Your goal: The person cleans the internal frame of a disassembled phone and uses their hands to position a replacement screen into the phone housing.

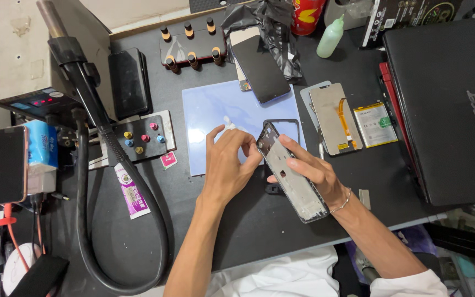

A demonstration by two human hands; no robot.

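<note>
right hand (pixel 310 168): fingers wrapped round a phone frame (pixel 292 173), thumb across its face; frame tilted, lower end toward the person, upper end over the mat edge.
left hand (pixel 229 162): fingertips pinched on a small white wad (pixel 231 124), pressed at the frame's top corner; hand rests over the mat.
phone frame: stripped, dark rim, pale inner plate, lifted off the bench.
pale blue mat (pixel 215 107): flat on the dark bench (pixel 248 220), under both hands; an empty black bezel (pixel 295 124) lies on it just behind the held frame.
hose (pixel 122 220): thick black loop, left of the left forearm, running up to a hot-air nozzle (pixel 53 19).
purple sachet (pixel 130 192): flat on the bench inside the hose loop.
button box (pixel 138 137): black, coloured studs, left of the mat.
screen panel (pixel 333 118): face down, orange flex on it, right of the mat; battery (pixel 375 124) just beside it.
laptop (pixel 446 104): closed, black, far right.
black phone (pixel 259 69): lies across the mat's far edge, screen dark.
far row: knobbed holder (pixel 191 41), green squeeze bottle (pixel 330 37), red can (pixel 306 14).
far left: grey station with red readout (pixel 42 102), tissue pack (pixel 42 146), phone on stand (pixel 7 164).
</note>
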